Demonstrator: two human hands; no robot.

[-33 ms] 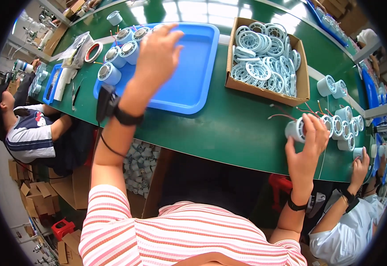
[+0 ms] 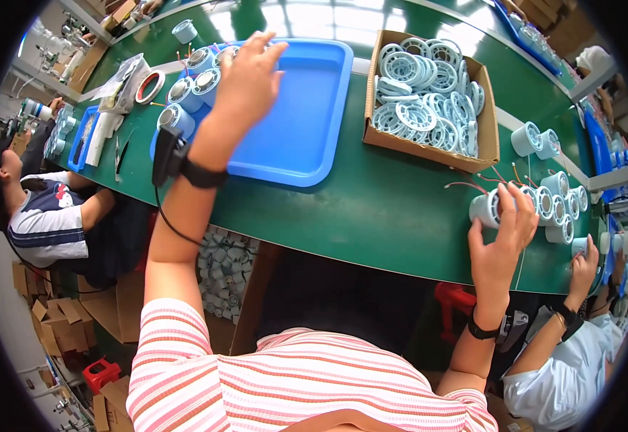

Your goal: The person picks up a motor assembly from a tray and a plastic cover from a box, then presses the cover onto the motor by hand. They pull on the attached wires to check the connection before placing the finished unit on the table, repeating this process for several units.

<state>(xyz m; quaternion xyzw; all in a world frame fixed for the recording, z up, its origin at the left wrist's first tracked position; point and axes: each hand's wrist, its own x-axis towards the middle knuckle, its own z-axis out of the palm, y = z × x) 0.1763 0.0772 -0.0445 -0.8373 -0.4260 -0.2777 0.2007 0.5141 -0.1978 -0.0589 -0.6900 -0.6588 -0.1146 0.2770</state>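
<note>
My left hand [image 2: 247,85] is over the left part of a blue tray [image 2: 303,176], its fingers stretched out and apart. Just beside and partly behind it stand several light-blue cylindrical motor housings [image 2: 182,91] with dark round centres and thin wires; the hand hides part of this group, including any contact with the rearmost one. At the right, my right hand [image 2: 499,241] has its fingers round another light-blue motor housing [image 2: 482,211], low over the green table. Red wires stick out from its far side.
An open cardboard box [image 2: 429,155] holds many light-blue slotted rings. More housings [image 2: 558,209] stand right of my right hand, near a co-worker's hand [image 2: 582,270]. Left of the tray lie a tape roll [image 2: 150,86], tweezers [image 2: 122,155] and a small blue tray [image 2: 81,140]. Another person sits left.
My left hand has shifted slightly left and away from me. The right hand, still holding the motor housing, has moved a little to the right.
</note>
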